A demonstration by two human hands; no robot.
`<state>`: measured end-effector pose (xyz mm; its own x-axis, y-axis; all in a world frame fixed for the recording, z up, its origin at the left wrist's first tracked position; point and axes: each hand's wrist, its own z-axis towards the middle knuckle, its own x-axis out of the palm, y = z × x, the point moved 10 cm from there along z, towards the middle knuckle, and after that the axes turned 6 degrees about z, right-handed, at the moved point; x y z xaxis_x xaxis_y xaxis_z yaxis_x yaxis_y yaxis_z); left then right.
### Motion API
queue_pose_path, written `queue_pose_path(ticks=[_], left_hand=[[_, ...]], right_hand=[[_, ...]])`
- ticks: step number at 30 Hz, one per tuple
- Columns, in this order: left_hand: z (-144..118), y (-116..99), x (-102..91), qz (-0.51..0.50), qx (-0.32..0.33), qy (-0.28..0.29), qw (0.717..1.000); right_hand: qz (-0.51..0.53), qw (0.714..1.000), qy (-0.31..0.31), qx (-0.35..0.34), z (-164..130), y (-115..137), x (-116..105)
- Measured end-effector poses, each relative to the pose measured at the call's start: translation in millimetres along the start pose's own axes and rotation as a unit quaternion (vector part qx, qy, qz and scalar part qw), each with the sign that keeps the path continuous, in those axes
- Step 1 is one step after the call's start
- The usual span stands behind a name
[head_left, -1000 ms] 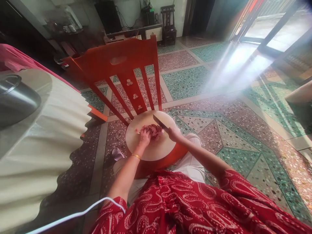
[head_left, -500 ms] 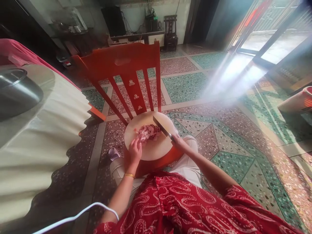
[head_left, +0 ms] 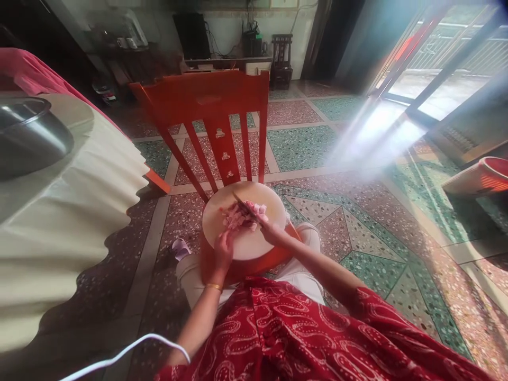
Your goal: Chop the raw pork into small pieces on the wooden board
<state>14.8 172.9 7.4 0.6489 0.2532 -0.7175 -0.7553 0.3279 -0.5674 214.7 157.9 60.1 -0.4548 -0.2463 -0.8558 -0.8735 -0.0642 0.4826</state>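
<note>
Chopped raw meat (head_left: 233, 218) lies in a loose pile on a round, pale cutting board (head_left: 214, 203). The board rests on the seat of a red wooden chair (head_left: 220, 98). My right hand (head_left: 273, 233) is closed round the handle of a kitchen knife (head_left: 243, 204), whose blade lies across the pile, tip toward the far left. At the board's front left edge my left hand (head_left: 224, 247) has its fingers curled together, close to the near side of the meat. Blur hides whether they pinch a piece.
On my left stands a table with a cream cloth (head_left: 107, 159), bearing a metal pot (head_left: 35, 137). A white cable (head_left: 130, 346) runs past my left forearm. A pale bin-like container (head_left: 476, 177) stands at the right, near the bright doorway (head_left: 420, 69).
The knife has moved left from the pile's right side to across it. My left hand has drawn back slightly toward me from the meat. The view has shifted a little.
</note>
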Motion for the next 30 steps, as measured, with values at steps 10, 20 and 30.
queue_pose_path(ticks=[10, 20, 30], left_hand=[[-7.4, 11.2, 3.0, 0.006, -0.01, 0.004, 1.0], [-4.0, 6.2, -0.2, -0.016, -0.015, 0.005, 1.0], [1.0, 8.3, 0.3, -0.039, -0.043, 0.018, 0.998]], right_hand=[[0.034, 0.999, -0.025, -0.028, -1.2, 9.9, -5.1], [0.064, 0.997, -0.03, -0.043, -1.0, 22.9, 1.6], [0.065, 0.996, -0.024, -0.051, -4.3, 34.0, 8.3]])
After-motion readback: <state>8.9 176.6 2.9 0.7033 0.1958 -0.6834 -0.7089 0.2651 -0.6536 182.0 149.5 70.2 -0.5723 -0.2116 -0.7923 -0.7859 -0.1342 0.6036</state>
